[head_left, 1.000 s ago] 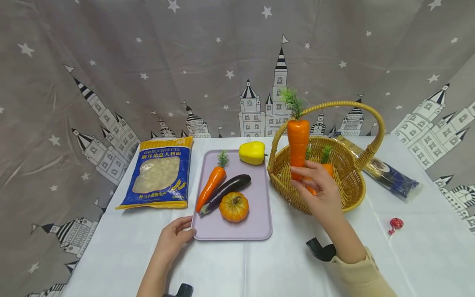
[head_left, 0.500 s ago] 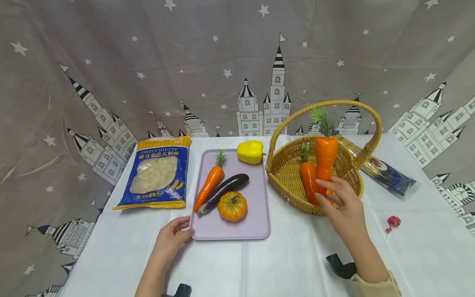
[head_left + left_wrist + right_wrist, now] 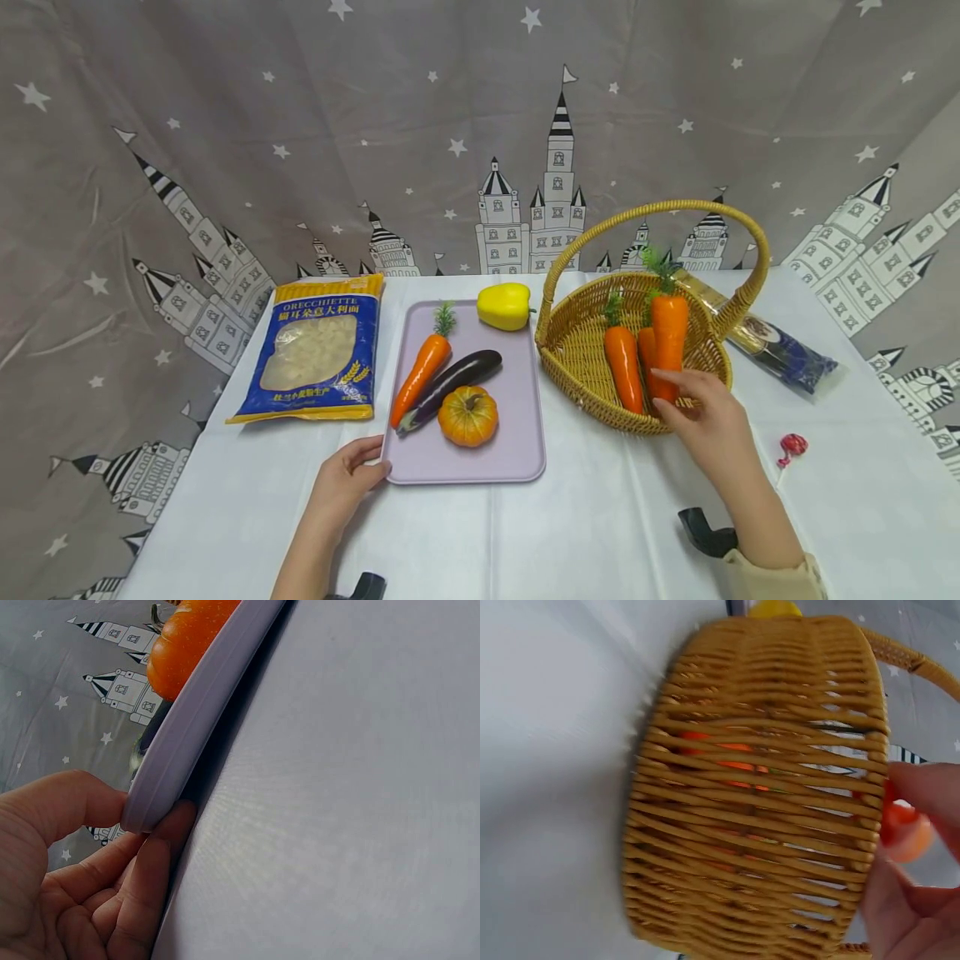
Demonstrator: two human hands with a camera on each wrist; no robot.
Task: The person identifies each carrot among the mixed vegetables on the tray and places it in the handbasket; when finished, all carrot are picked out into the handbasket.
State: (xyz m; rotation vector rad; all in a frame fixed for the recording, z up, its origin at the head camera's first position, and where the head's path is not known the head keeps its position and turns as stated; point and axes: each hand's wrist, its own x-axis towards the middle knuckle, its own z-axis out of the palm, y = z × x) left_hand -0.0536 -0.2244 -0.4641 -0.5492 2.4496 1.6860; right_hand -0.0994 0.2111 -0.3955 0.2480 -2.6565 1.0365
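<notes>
My right hand [image 3: 712, 425] pinches the lower end of an orange carrot [image 3: 670, 329] over the right side of a wicker basket [image 3: 581, 382]. Green leaves top this carrot, which stands nearly upright. Two more carrots lie in the basket, one of them in plain sight [image 3: 622, 367], the other partly hidden behind the held one. In the right wrist view the basket's woven wall [image 3: 757, 817] covers most of the inside. My left hand [image 3: 347, 479] grips the left front edge of a lilac tray [image 3: 517, 417], thumb at the rim and fingers underneath, as the left wrist view shows.
On the tray lie a carrot [image 3: 423, 375], an eggplant [image 3: 453, 390] and a small pumpkin [image 3: 468, 417]; a yellow bell pepper [image 3: 504, 306] sits at its far right corner. An orecchiette bag [image 3: 311, 350] is left, a blue-gold packet [image 3: 776, 350] and lollipop [image 3: 792, 446] right.
My right hand has carried the carrot rightward and down within the basket, uncovering another carrot to its left. The left hand keeps its hold on the tray.
</notes>
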